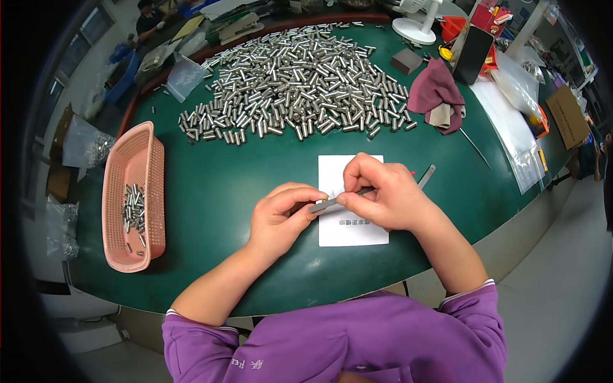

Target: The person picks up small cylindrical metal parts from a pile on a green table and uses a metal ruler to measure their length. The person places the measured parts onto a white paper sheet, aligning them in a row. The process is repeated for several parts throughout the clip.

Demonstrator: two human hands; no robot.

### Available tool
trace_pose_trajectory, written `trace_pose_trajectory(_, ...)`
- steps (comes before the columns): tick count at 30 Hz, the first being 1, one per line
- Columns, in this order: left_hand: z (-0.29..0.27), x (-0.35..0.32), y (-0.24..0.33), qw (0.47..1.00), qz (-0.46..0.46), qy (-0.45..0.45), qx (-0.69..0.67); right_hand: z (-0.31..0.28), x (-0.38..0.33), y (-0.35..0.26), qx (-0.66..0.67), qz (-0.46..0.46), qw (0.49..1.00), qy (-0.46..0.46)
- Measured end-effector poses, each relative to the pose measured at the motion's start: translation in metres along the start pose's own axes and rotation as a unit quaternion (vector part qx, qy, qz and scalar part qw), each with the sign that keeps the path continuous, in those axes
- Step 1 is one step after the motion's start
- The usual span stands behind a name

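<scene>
Over a white sheet of paper (pixel 351 236), my two hands meet in front of me. My right hand (pixel 383 195) is closed round a narrow flat grey bar (pixel 321 206) that looks like a file. The bar's end reaches to the fingertips of my left hand (pixel 284 214). Those fingers are pinched on a small metal piece, mostly hidden, which looks like one of the short metal pins. A large heap of shiny metal pins (pixel 287 83) spreads over the far part of the green table (pixel 255 166).
At left stands a pink plastic basket (pixel 158 210) with several pins inside. Right of the paper lies a thin metal strip (pixel 426 177). Farther right are a maroon cloth (pixel 434 86), a thin rod (pixel 475 148), a phone (pixel 472 56), plastic bags (pixel 517 137) and a white fan base (pixel 414 30).
</scene>
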State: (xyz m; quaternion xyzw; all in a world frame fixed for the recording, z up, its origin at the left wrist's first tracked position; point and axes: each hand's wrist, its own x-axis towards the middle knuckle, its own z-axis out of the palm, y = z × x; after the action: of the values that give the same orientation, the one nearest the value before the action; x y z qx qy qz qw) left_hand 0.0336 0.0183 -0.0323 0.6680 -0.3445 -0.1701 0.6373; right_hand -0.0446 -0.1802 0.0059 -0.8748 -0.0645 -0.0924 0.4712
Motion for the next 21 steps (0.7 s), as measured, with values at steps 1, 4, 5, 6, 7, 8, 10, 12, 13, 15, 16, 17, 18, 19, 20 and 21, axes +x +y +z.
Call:
trace_pose_trajectory(1, 0.001, 0.000, -0.001, 1.000, 0.015, -0.004, 0.013, 0.004, 0.001, -0.001, 0.003, -0.009, 1.000, 0.002)
trace_pose_trajectory(4, -0.001, 0.000, -0.001, 1.000, 0.017, -0.003, 0.004, -0.001, 0.000, -0.001, -0.022, -0.036, 0.999, 0.018)
trace_pose_trajectory(5, -0.001, 0.000, -0.001, 1.000, 0.001, 0.002, -0.004, -0.003, 0.000, 0.002, -0.020, -0.044, 0.998, 0.029)
trace_pose_trajectory(6, -0.001, 0.000, -0.001, 1.000, -0.015, 0.007, -0.012, -0.004, 0.000, 0.002, -0.005, -0.020, 1.000, 0.023)
trace_pose_trajectory(7, -0.002, 0.000, -0.001, 0.999, -0.032, 0.011, -0.021, -0.004, -0.001, 0.000, 0.009, 0.005, 1.000, 0.017)
trace_pose_trajectory(8, 0.000, 0.000, 0.000, 1.000, -0.017, 0.007, -0.009, -0.005, -0.002, -0.001, 0.024, 0.033, 0.999, 0.012)
trace_pose_trajectory(10, 0.003, 0.000, 0.000, 1.000, 0.013, -0.002, 0.017, 0.000, 0.001, -0.003, -0.017, -0.021, 1.000, 0.006)
trace_pose_trajectory(12, 0.001, -0.002, -0.002, 0.999, -0.020, -0.003, -0.032, -0.002, 0.002, -0.002, -0.035, -0.042, 0.998, 0.010)
trace_pose_trajectory(13, 0.000, -0.002, -0.002, 0.998, -0.036, -0.004, -0.056, -0.007, -0.001, 0.003, -0.026, -0.027, 0.999, 0.028)
trace_pose_trajectory(15, -0.002, -0.001, 0.000, 0.997, -0.040, 0.008, -0.058, -0.016, -0.003, 0.011, -0.006, -0.002, 0.998, 0.058)
trace_pose_trajectory(16, -0.003, -0.001, 0.000, 0.997, -0.042, 0.014, -0.059, -0.020, -0.004, 0.010, 0.029, 0.049, 0.998, 0.037)
trace_pose_trajectory(17, -0.003, -0.001, 0.000, 0.997, -0.044, 0.012, -0.059, -0.019, -0.004, 0.008, 0.026, 0.043, 0.998, 0.031)
trace_pose_trajectory(18, -0.003, -0.001, 0.000, 0.997, -0.045, 0.011, -0.060, -0.015, -0.004, 0.005, 0.024, 0.037, 0.999, 0.025)
trace_pose_trajectory(19, -0.003, 0.000, 0.000, 0.997, -0.047, 0.009, -0.060, -0.012, -0.002, 0.004, 0.022, 0.031, 0.999, 0.019)
trace_pose_trajectory(20, -0.002, 0.000, -0.001, 0.997, -0.046, 0.009, -0.057, -0.009, -0.002, 0.004, -0.003, 0.007, 1.000, 0.012)
trace_pose_trajectory(21, -0.001, 0.000, -0.002, 0.998, -0.044, 0.008, -0.054, -0.003, 0.000, 0.005, 0.001, -0.018, 1.000, 0.020)
